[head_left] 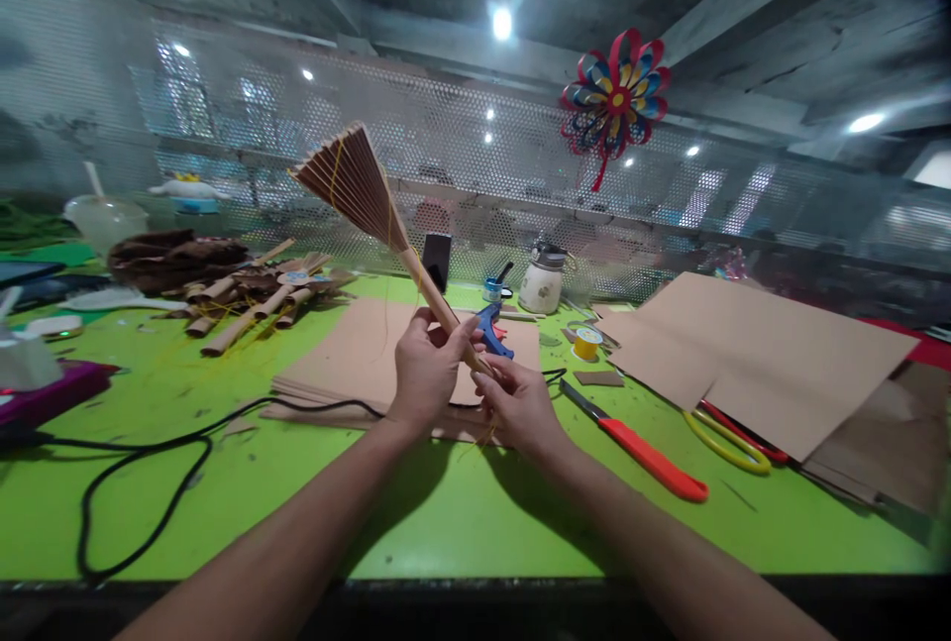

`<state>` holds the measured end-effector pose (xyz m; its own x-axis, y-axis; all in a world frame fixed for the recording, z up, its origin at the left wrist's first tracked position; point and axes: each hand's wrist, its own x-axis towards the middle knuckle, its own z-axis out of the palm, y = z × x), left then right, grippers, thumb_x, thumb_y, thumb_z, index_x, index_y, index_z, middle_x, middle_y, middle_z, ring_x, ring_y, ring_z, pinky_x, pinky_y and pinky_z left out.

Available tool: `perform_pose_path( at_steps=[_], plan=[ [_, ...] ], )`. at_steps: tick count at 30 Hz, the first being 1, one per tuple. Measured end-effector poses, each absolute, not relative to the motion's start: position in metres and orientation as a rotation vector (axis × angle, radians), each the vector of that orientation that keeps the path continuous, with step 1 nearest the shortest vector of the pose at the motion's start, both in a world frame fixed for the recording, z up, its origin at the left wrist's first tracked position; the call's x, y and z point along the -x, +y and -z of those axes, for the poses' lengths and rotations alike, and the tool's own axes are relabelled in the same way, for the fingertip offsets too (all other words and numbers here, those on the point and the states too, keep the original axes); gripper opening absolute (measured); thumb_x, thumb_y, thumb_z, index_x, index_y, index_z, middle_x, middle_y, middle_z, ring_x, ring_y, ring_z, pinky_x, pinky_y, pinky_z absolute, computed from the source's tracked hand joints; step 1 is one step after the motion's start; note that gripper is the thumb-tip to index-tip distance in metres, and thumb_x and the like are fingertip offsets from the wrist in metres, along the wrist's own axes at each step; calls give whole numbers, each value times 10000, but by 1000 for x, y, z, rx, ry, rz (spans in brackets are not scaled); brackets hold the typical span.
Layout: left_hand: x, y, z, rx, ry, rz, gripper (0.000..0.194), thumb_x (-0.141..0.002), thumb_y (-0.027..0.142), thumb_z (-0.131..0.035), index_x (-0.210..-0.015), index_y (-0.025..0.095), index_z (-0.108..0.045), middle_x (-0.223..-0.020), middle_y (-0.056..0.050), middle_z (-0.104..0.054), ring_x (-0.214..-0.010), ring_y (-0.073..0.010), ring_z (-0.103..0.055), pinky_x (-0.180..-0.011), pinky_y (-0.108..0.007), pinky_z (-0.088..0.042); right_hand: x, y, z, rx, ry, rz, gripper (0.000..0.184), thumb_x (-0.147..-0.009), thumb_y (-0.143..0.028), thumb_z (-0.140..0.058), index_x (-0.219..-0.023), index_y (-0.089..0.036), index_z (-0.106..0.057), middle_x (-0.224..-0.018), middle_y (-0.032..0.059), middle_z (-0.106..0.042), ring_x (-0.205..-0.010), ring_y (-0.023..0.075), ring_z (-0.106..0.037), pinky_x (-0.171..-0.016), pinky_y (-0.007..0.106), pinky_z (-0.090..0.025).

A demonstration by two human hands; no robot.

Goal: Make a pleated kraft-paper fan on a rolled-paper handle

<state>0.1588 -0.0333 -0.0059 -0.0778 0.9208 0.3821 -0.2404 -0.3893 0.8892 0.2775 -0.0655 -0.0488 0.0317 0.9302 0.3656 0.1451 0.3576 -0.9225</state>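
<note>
Held a pleated cardboard fan (405, 250) aloft on its rolled handle, over the middle of the green table (297, 512), tilted with its spread, yellow-threaded head toward the far left. Closed the left hand (427, 364) around the lower handle, thumb along the tube. Pinched the handle's near end between the thumb and fingers of the right hand (520, 403); could not tell whether loose yellow thread was caught there too. Saw stacked cardboard sheets (334, 364) beneath and beyond the hands, and a blue glue gun (491, 329) just behind the left hand. Noted an orange-red-handled knife (646, 455) to the right, near a yellow spool (586, 346), and yellow-handled scissors (728, 448) partly under a large cardboard sheet (765, 354). Found a pile of rolled tubes (253, 309) at far left and, nearer, a looped black cable (185, 438).
</note>
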Motion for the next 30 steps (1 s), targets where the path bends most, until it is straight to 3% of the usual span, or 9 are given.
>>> perform_pose_path(
  at_steps=[6,11,17,22,30],
  plan=[
    [-162,-33,11,-1256,859,-1643,321,-718,378,-740,-833,182,-513,-680,-14,-701,-610,-190,-710,-587,-299,-584,-276,-64,54,1130,-1526,-582,290,-845,-327,-576,-1055,-162,-687,-844,48,-702,-680,166,-604,-632,271,-477],
    [-167,-31,15,-1230,868,-1633,322,-710,372,-743,-829,188,-508,-684,-11,-703,-602,-194,-711,-594,-320,-590,-281,-59,57,1189,-1677,-377,230,-879,-355,-550,-1005,-188,-645,-944,67,-712,-811,212,-660,-721,300,-483],
    [-169,-31,18,-1229,879,-1631,320,-717,384,-737,-830,188,-510,-664,-14,-702,-627,-205,-719,-600,-318,-590,-278,-66,50,1420,-1779,-283,221,-937,-354,-456,-1059,-188,-536,-914,90,-687,-747,230,-650,-635,297,-449],
    [-169,-34,20,-1266,884,-1634,323,-715,402,-736,-831,185,-527,-678,-27,-717,-590,-189,-706,-580,-297,-576,-275,-67,50,1307,-1808,-251,234,-958,-309,-397,-1099,-164,-515,-1085,141,-635,-923,248,-620,-749,340,-461],
    [-169,-38,15,-1227,857,-1618,336,-718,418,-732,-821,184,-513,-692,-42,-729,-599,-193,-713,-565,-287,-573,-275,-69,50,1151,-1814,-250,233,-937,-279,-434,-1117,-152,-510,-1117,145,-619,-995,241,-592,-832,353,-458]
  ],
)
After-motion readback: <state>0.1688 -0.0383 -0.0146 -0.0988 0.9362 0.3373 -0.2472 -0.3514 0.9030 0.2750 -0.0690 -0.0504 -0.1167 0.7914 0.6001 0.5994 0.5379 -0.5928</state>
